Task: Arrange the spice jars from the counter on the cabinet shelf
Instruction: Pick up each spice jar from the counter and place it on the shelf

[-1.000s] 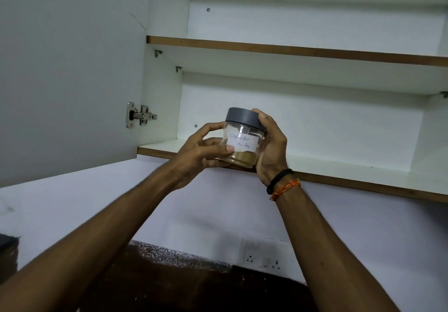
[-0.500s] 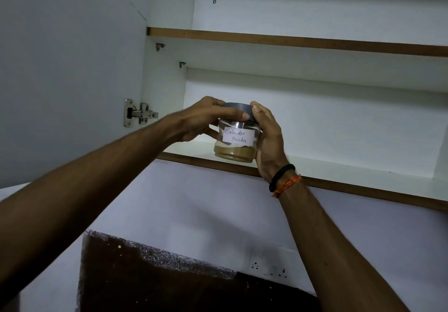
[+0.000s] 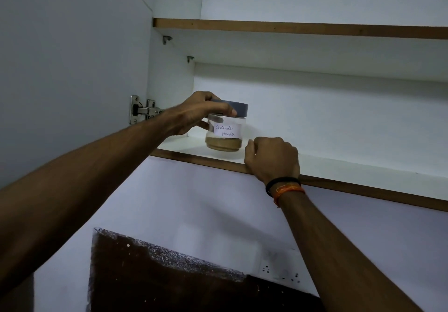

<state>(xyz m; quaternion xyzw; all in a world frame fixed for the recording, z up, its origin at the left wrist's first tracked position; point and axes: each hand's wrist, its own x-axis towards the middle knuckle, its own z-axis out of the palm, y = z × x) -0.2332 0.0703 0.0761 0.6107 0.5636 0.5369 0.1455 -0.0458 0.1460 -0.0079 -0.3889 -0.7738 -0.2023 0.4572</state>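
1. Far left of the frame: cabinet door [image 3: 72, 69] swung wide on its hinge [image 3: 143, 112], leaving the shelves open to reach.
2. Left of centre: left hand [image 3: 196, 114] reaching in from the lower left, grip curled over the grey lid [image 3: 236, 110] of the jar [image 3: 224, 131], thumb along the lid's front edge. Probably held from above so the jar can be lowered and steadied without fingers caught beneath.
3. Centre: jar upright at the left end of the lower shelf [image 3: 363, 180], close to the front edge, base apparently on or just above the board; cannot tell which. Label [image 3: 226, 131] facing outward, likely so the spice name reads from below. Brown powder filling only the bottom part.
4. Right of centre: right hand [image 3: 272, 159] just beside the jar and apart from it, fingers curled loosely over the shelf's wooden front edge, holding nothing else; likely bracing during the reach. Wristbands [image 3: 283, 186] on that wrist.
5. Upper right: second shelf [image 3: 315, 29] above.
6. Lower right: wall socket [image 3: 281, 271].
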